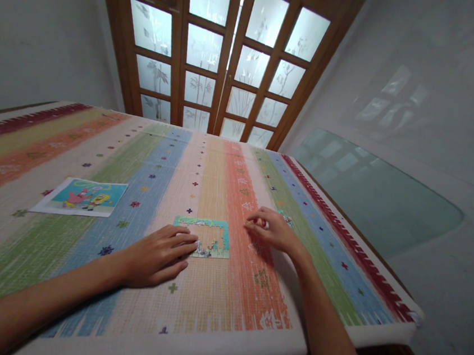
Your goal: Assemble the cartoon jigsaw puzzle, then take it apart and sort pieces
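A small jigsaw puzzle [209, 237] with a teal border lies on the striped tablecloth, its middle partly unfilled. My left hand [158, 257] lies flat beside it, fingers stretched out and touching the puzzle's left edge. My right hand [271, 229] rests just right of the puzzle, fingertips pinched on a small puzzle piece [262, 223]. A few loose pieces [286, 218] lie behind that hand.
A cartoon reference picture [85, 195] lies flat to the left. The table [78, 319] is covered by a striped cloth; its front edge is near me and its right edge runs beside a pale wall. Wooden glazed doors [228, 58] stand behind.
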`<state>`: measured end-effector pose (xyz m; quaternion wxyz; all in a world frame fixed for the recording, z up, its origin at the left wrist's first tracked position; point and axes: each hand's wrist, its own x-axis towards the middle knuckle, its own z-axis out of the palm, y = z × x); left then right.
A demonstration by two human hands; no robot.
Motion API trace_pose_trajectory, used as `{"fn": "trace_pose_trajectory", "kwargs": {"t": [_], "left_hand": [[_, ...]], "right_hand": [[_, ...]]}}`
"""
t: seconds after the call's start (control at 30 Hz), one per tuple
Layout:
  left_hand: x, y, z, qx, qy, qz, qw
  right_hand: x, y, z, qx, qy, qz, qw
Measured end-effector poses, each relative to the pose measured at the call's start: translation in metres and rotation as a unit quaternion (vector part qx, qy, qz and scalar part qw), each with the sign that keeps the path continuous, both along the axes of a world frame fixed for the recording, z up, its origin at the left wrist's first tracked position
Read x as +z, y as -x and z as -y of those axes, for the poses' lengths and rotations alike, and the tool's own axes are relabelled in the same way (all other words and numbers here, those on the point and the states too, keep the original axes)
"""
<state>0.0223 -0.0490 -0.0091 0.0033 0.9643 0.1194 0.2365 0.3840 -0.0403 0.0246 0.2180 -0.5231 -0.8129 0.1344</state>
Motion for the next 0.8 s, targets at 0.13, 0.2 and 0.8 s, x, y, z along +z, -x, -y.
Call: {"fn": "trace_pose_trajectory", "kwargs": {"t": [0.13,0.2,0.8], "left_hand": [[-0.001,0.0,0.0,0.0,0.002,-0.004,1.0],[-0.001,0.001,0.0,0.002,0.005,-0.003,1.0],[0.003,-0.001,0.0,-0.004,0.009,0.018,1.0]], "right_hand": [[0.006,-0.041,0.0,-0.048,0.034,0.066,0.996],[0.004,-0.051,0.001,-0.058,0.065,0.081,0.993],[-0.001,-0.053,-0.001,-0.059,0.14,-0.026,0.988]]}}
